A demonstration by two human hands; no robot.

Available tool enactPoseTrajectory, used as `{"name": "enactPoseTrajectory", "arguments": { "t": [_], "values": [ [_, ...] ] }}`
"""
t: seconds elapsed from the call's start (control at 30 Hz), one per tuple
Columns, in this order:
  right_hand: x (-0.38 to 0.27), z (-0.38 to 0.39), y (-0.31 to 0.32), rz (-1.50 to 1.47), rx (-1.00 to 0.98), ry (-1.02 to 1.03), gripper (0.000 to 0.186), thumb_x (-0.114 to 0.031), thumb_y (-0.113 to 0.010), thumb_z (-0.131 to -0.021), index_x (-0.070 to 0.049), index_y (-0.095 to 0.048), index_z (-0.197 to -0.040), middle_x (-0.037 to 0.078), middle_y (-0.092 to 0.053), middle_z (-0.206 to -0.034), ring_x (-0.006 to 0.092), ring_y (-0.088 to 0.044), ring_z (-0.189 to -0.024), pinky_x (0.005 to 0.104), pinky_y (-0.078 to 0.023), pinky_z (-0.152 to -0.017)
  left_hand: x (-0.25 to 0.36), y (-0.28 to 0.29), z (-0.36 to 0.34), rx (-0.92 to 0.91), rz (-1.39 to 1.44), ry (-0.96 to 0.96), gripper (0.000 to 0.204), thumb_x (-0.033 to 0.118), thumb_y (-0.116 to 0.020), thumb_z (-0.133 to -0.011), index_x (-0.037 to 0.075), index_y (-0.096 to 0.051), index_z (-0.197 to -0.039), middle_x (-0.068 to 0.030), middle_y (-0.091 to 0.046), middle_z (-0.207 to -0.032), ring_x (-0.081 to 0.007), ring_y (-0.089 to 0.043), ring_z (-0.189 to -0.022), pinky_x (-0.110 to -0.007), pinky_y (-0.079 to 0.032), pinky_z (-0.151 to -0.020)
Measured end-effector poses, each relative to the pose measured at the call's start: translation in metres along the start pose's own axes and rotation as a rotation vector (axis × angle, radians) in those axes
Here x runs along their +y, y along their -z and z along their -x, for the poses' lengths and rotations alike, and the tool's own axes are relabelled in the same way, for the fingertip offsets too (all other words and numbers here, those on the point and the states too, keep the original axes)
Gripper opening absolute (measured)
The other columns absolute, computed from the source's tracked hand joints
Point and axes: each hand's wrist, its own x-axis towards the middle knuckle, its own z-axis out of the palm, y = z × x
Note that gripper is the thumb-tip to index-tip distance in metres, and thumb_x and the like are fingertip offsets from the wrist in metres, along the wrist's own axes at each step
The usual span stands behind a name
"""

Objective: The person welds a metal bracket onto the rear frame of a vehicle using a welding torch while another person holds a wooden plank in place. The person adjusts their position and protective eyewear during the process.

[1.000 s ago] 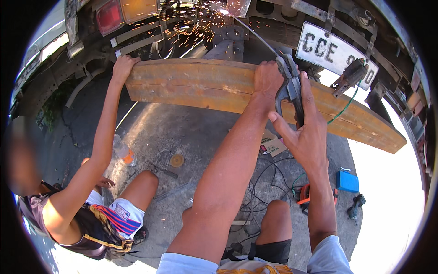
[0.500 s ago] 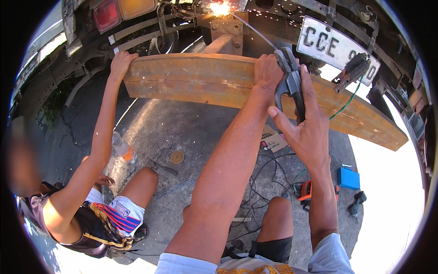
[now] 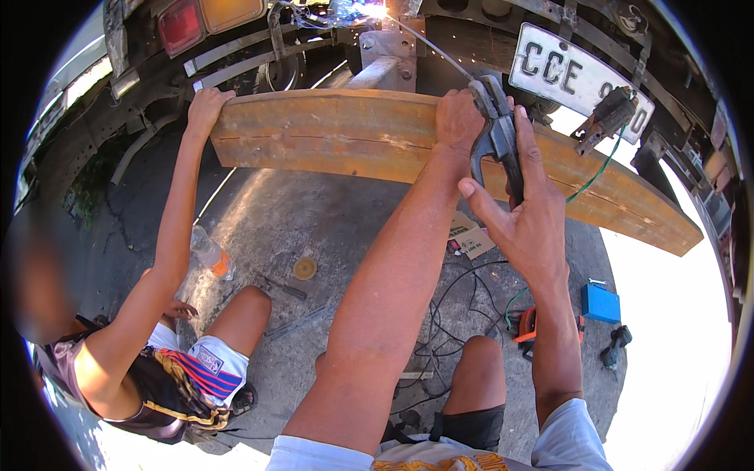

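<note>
My left hand (image 3: pixel 457 118) is closed over the upper edge of a long rusty steel beam (image 3: pixel 314 129). My right hand (image 3: pixel 518 224) grips a dark electrode holder (image 3: pixel 495 137), which partly covers my left hand. Its thin welding rod (image 3: pixel 432 49) reaches up to a bright arc (image 3: pixel 380 12) at a metal bracket (image 3: pixel 389 55) under the vehicle, above the beam. At the beam's left end, a co-worker's hand (image 3: pixel 206 108) holds the upper edge.
A co-worker (image 3: pixel 118 353) crouches at left, near a plastic bottle (image 3: pixel 210 255). Cables (image 3: pixel 463 314), cardboard (image 3: pixel 471 239), a blue box (image 3: pixel 599 302), an orange machine (image 3: pixel 528 326) and a drill (image 3: pixel 615 345) lie on the concrete. A number plate (image 3: pixel 546 67) hangs at upper right.
The beam, both my hands and the holder sit slightly higher in the picture. The shower of orange sparks has shrunk to a small, bluish-white arc with fewer sparks.
</note>
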Motion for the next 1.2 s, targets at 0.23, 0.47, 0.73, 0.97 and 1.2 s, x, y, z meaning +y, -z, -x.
{"name": "enactPoseTrajectory", "arguments": {
  "t": [0.23, 0.47, 0.73, 0.97, 1.2],
  "values": [
    [0.002, 0.001, 0.003, -0.045, 0.007, 0.034, 0.103, -0.044, -0.086, -0.089, -0.010, -0.034, -0.171, 0.012, -0.077, -0.098, 0.0145, -0.058, -0.066, 0.0327, -0.048, -0.060, -0.002, -0.003, 0.010, -0.022, -0.097, -0.046, 0.030, 0.047, -0.062, -0.106, 0.022, -0.078, -0.105, -0.0023, -0.076, -0.095, -0.0275, -0.074, -0.091, -0.043, -0.059, -0.080],
    [0.002, 0.000, 0.002, -0.027, 0.010, 0.008, 0.100, -0.049, -0.085, -0.089, -0.012, -0.038, -0.170, 0.005, -0.064, -0.077, 0.0123, -0.053, -0.061, 0.0342, -0.042, -0.056, -0.005, -0.008, 0.000, -0.045, -0.009, 0.062, 0.037, 0.049, -0.065, -0.105, 0.020, -0.076, -0.085, -0.0055, -0.071, -0.083, -0.0289, -0.072, -0.085, -0.043, -0.056, -0.073],
    [0.002, -0.002, 0.001, -0.033, 0.018, 0.058, 0.102, -0.042, -0.087, -0.088, -0.010, -0.035, -0.170, 0.011, -0.076, -0.094, 0.0125, -0.058, -0.064, 0.0328, -0.048, -0.058, 0.003, 0.004, 0.000, -0.158, -0.008, 0.103, 0.042, 0.051, -0.055, -0.109, 0.018, -0.079, -0.096, -0.0068, -0.077, -0.087, -0.0281, -0.077, -0.087, -0.042, -0.060, -0.077],
    [-0.002, -0.001, 0.003, -0.020, -0.004, -0.001, 0.103, -0.040, -0.088, -0.087, -0.011, -0.035, -0.171, 0.012, -0.077, -0.098, 0.0119, -0.056, -0.064, 0.0319, -0.048, -0.059, 0.001, 0.000, -0.003, -0.195, 0.136, 0.216, 0.043, 0.054, -0.057, -0.108, 0.019, -0.080, -0.097, -0.0063, -0.077, -0.087, -0.0261, -0.076, -0.089, -0.040, -0.060, -0.077],
    [-0.007, -0.004, 0.007, -0.072, -0.059, -0.037, 0.103, -0.037, -0.086, -0.087, -0.010, -0.032, -0.171, 0.022, -0.062, -0.139, 0.0321, -0.063, -0.109, 0.0427, -0.055, -0.089, -0.006, -0.008, 0.002, -0.002, 0.098, 0.077, 0.028, 0.044, -0.069, -0.102, 0.020, -0.080, -0.093, -0.0022, -0.077, -0.088, -0.0240, -0.075, -0.085, -0.037, -0.059, -0.076]
  ]
}}
